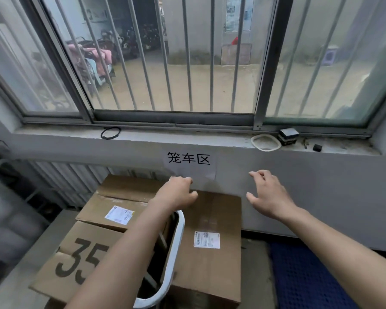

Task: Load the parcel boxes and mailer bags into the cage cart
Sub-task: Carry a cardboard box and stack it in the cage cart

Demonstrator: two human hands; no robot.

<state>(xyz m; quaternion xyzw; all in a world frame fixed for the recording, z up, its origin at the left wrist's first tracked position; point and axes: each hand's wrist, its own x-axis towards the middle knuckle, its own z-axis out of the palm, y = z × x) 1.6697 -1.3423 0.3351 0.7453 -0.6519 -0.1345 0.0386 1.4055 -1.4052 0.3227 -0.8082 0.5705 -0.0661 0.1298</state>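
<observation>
Left hand (178, 194) sits at the far top edge of the big box (210, 264), fingers curled; whether they grip it I cannot tell. Right hand (269, 197) hovers at its 3 o'clock, fingers spread, holding nothing. At the big box's 9 o'clock, past a white rail (176, 241), lie a labelled box (94, 208) and a box marked 35 (83, 235). A sign (188, 161) hangs at 12 o'clock.

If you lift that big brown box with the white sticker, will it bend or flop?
Probably not: the cardboard box has flat faces and sharp edges, so it looks stiff. It is big, so likely a two-hand lift; its weight cannot be told. Flat-sided, it should not roll.
</observation>
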